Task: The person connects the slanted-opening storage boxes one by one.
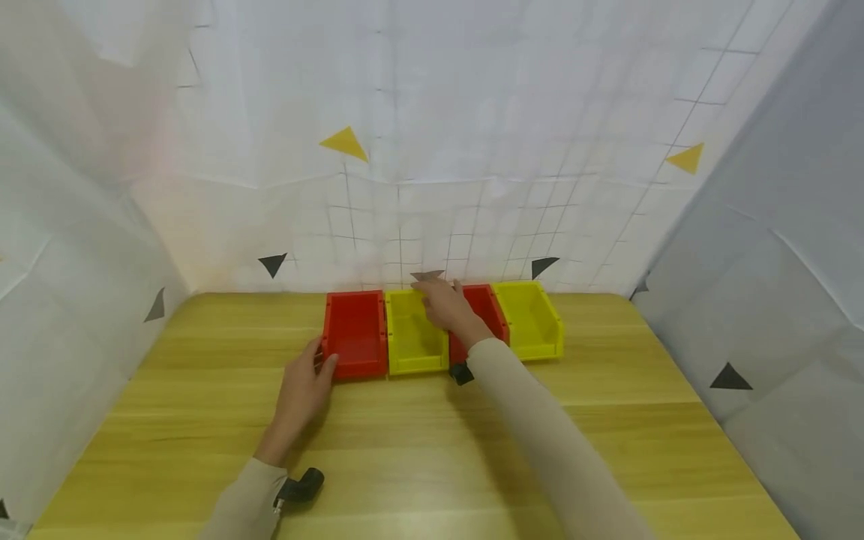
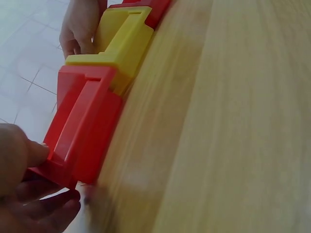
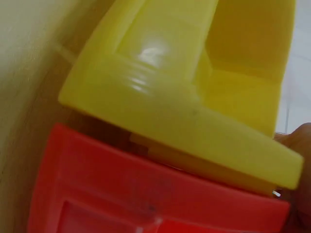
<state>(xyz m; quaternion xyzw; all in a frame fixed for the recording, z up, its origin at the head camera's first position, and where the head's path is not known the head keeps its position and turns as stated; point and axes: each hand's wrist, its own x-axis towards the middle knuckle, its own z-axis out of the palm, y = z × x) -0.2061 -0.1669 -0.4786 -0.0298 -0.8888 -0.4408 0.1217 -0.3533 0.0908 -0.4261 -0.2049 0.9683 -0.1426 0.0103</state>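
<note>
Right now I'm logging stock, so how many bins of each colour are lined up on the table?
Red bins: 2, the left one gripped by the left hand, the other under the right hand
Yellow bins: 2
Total: 4

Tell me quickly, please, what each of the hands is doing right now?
Left hand: pinches the left red bin at its front corner.
Right hand: grips the second red bin.

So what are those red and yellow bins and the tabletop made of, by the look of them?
The red bin and the yellow bin look like moulded plastic: uniform colour, rounded edges, and a glossy highlight in the right wrist view. The table shows pale wood grain in planks with a smooth, slightly shiny finish; it could be solid wood or a laminate.
</note>
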